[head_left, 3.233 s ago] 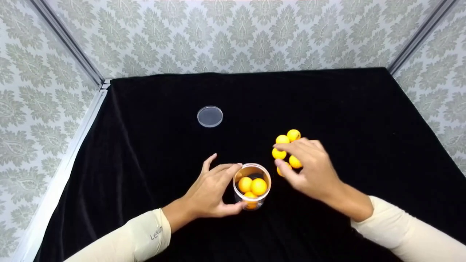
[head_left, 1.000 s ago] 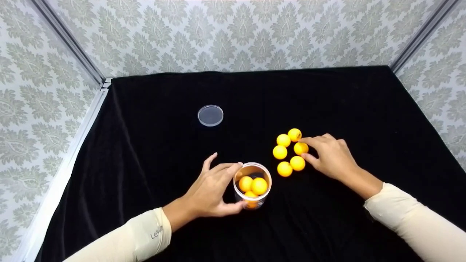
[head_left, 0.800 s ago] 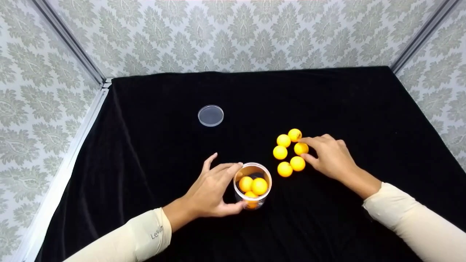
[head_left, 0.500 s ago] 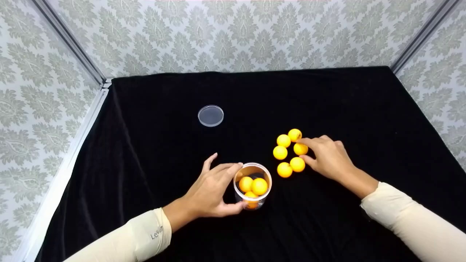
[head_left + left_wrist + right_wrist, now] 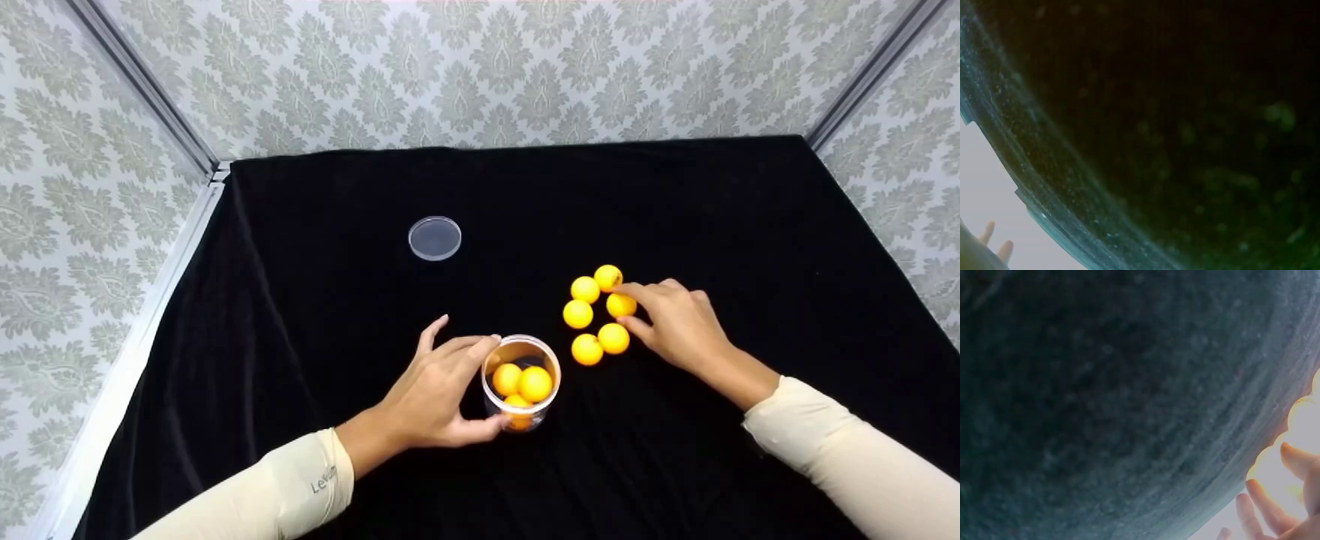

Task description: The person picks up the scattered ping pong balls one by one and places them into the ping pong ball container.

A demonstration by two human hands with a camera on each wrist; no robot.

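A clear plastic jar (image 5: 521, 420) stands upright on the black cloth, its mouth uncovered; three orange table tennis balls (image 5: 535, 385) show inside. My left hand (image 5: 431, 390) holds the jar from its left side, thumb at the near rim and a finger at the far rim. To the jar's right, several more orange balls form a loose ring. My right hand (image 5: 679, 322) pinches the ring's rightmost table tennis ball (image 5: 621, 304) between thumb and index finger, down at the cloth. The right wrist view catches fingers (image 5: 1266, 506) beside overexposed balls (image 5: 1304, 419) at its edge.
A round clear lid (image 5: 435, 238) lies flat on the cloth behind the jar. Black cloth (image 5: 337, 225) covers the table, with patterned wall panels (image 5: 480, 75) behind and on both sides. The left wrist view is mostly dark cloth.
Since the earliest frame my right hand has shifted right, from over the ball group to the ring's right-hand ball. Over the last second it has barely moved. The left hand and jar stay put.
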